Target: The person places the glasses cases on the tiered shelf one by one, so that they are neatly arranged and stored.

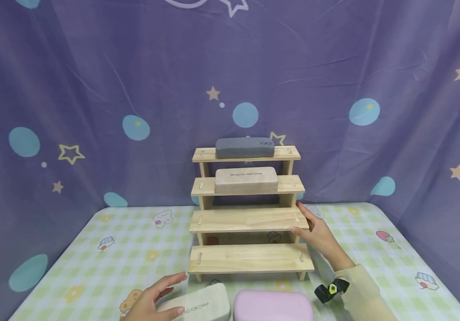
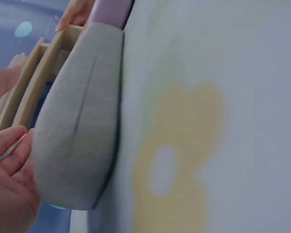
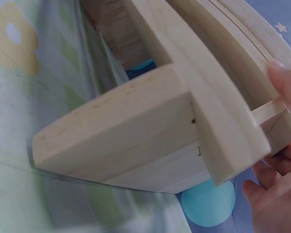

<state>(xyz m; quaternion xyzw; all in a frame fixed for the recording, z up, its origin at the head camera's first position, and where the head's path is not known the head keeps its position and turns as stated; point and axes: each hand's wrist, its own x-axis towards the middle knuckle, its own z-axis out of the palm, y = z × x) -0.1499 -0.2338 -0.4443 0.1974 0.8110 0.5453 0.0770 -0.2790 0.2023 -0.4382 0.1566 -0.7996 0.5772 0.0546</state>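
Observation:
A four-tier wooden display shelf (image 1: 248,259) stands on the table. My right hand (image 1: 321,236) grips the right end of its second board from the bottom, thumb on the front and fingers behind; the right wrist view shows this right hand (image 3: 281,189) at the board's end. Near the front edge, my left hand (image 1: 155,296) is at the left end of a pale green glasses case (image 1: 210,303), thumb and fingers spread about it. In the left wrist view, the fingers lie beside the case (image 2: 82,121), loosely extended; firm contact cannot be made out.
A blue-grey glasses case (image 1: 244,148) sits on the top tier, a beige glasses case (image 1: 246,180) on the tier below. A pink case (image 1: 273,306) lies right of the green one. Behind the checked tablecloth (image 1: 133,249) hangs a purple curtain (image 1: 174,89).

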